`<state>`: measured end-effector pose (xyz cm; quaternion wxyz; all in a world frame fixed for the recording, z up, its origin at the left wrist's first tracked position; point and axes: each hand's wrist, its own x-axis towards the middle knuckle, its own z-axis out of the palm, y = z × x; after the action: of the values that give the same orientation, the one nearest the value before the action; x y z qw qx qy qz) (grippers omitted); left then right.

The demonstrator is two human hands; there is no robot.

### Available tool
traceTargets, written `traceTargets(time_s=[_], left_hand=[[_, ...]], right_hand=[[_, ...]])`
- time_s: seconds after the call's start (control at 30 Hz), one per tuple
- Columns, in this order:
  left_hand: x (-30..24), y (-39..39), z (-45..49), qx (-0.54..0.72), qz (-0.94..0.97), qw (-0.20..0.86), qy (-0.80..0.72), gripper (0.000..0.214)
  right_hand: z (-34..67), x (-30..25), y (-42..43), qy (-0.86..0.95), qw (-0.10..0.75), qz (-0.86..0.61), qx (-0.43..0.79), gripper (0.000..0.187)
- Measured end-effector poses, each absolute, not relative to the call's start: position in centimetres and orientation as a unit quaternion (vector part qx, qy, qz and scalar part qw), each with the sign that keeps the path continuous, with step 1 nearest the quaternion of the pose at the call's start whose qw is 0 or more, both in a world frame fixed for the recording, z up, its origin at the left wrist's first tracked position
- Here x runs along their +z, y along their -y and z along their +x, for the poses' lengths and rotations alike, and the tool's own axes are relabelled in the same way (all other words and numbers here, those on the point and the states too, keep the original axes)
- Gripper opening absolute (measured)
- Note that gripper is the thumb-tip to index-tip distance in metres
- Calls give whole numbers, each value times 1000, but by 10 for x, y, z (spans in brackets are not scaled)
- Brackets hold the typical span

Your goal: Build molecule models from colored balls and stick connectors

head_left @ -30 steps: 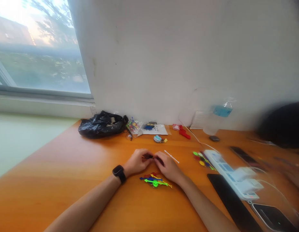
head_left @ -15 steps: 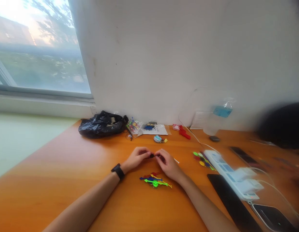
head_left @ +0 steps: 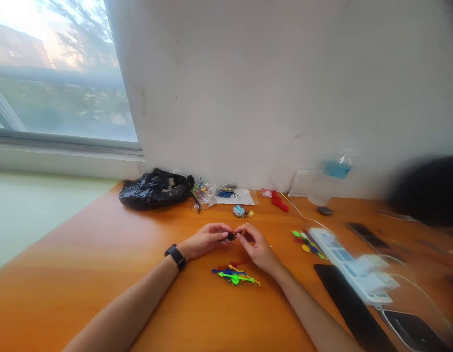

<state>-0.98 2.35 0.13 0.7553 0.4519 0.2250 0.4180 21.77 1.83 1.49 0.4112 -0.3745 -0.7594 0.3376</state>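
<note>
Above the middle of the table, my left hand [head_left: 207, 239] grips a small black spinner arrow [head_left: 230, 236] with a round centre; its thin end pokes out below the fingers. Thumb and fingertips of my right hand [head_left: 253, 244] are pinched at the other end of the same piece, and fingers partly cover it. Closer to me lies a small pile of plastic spinner arrows: a green arrow [head_left: 235, 278] on top, with a blue arrow [head_left: 222, 271], a yellow arrow [head_left: 256, 281] and a red one partly covered. A black watch [head_left: 176, 256] is on my left wrist.
Along the wall sit a black plastic bag [head_left: 153, 189], clear packets [head_left: 204, 193], a tape-measure-like round item [head_left: 240, 210] and a red object [head_left: 279, 201]. Rightward are colourful pieces [head_left: 306, 241], a white power strip [head_left: 345, 264], a black strip [head_left: 349, 303] and a phone [head_left: 413, 327].
My left hand and wrist have shifted slightly left, and more of the black arrow shows between the hands. A white sliver beside my right hand is now mostly out of sight.
</note>
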Motion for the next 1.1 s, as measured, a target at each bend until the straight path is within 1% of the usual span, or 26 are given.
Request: traceTargets(time_s=[0.17, 0.27, 0.37, 0.43, 0.57, 0.63, 0.67, 0.7, 0.77, 0.83, 0.97, 1.1], left_hand=[[2, -24, -8, 438, 443, 745, -239, 39], [5, -24, -8, 458, 432, 732, -262, 38], [8, -24, -9, 465, 431, 721, -279, 40], [8, -24, -9, 466, 436, 713, -290, 42], [8, -24, -8, 471, 441, 698, -309, 45], [9, -24, -8, 476, 445, 689, -317, 45], [10, -23, -8, 478, 448, 684, -320, 45], [11, -23, -8, 479, 451, 681, -323, 45], [13, -22, -8, 485, 450, 676, -325, 45], [15, -21, -8, 493, 443, 674, -327, 45], [17, -21, -8, 496, 439, 673, -328, 44], [15, -22, -7, 488, 443, 675, -330, 47]], right_hand=[[218, 12, -19, 759, 408, -382, 333, 22], [217, 13, -18, 755, 428, -389, 310, 23], [218, 16, -17, 729, 467, -404, 293, 38], [218, 18, -18, 704, 472, -406, 341, 45], [218, 20, -20, 628, 445, -396, 501, 55], [219, 21, -20, 588, 430, -401, 555, 52], [220, 22, -19, 578, 409, -405, 578, 49], [221, 24, -18, 574, 383, -405, 600, 53], [225, 29, -16, 570, 341, -389, 638, 74], [229, 35, -15, 564, 355, -357, 655, 83], [236, 41, -20, 529, 439, -332, 646, 81], [234, 36, -28, 481, 469, -358, 648, 69]])
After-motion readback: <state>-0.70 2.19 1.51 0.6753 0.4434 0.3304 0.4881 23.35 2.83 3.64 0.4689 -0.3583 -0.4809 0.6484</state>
